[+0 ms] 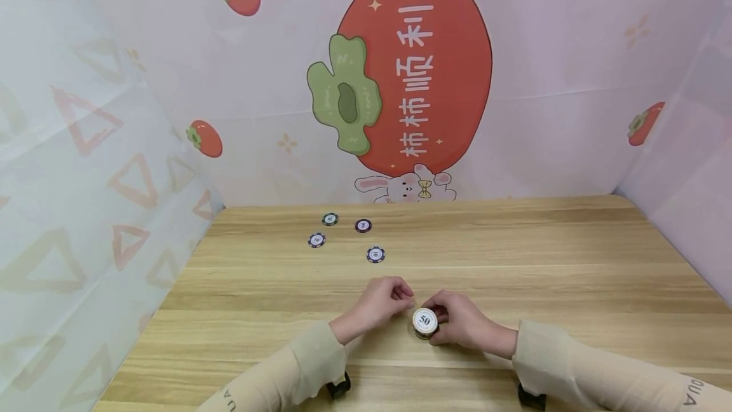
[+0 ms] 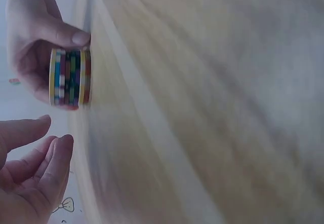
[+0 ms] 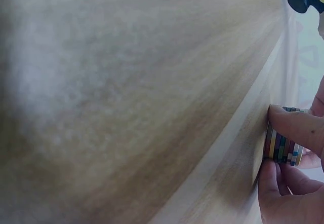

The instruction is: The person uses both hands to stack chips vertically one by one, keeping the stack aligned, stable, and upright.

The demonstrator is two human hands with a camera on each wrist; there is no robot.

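Note:
A short stack of poker chips (image 1: 425, 322) stands on the wooden table, a white chip marked 50 on top. My right hand (image 1: 464, 323) grips this stack from its right side. Seen edge-on in the left wrist view, the stack (image 2: 71, 77) shows bands of several colours, with the right hand's thumb (image 2: 76, 36) against it. Just left of the chips is my left hand (image 1: 374, 304), its fingers loosely bent and holding nothing. A gap separates its fingertips (image 2: 63, 142) from the stack. In the right wrist view, fingers partly cover the chips (image 3: 283, 145).
Several single chips lie flat toward the back left: a green-edged chip (image 1: 330, 219), a purple chip (image 1: 363, 226), a blue chip (image 1: 317, 240) and another blue chip (image 1: 375, 254). Behind the wooden table (image 1: 543, 259) hangs a patterned cloth (image 1: 543, 81).

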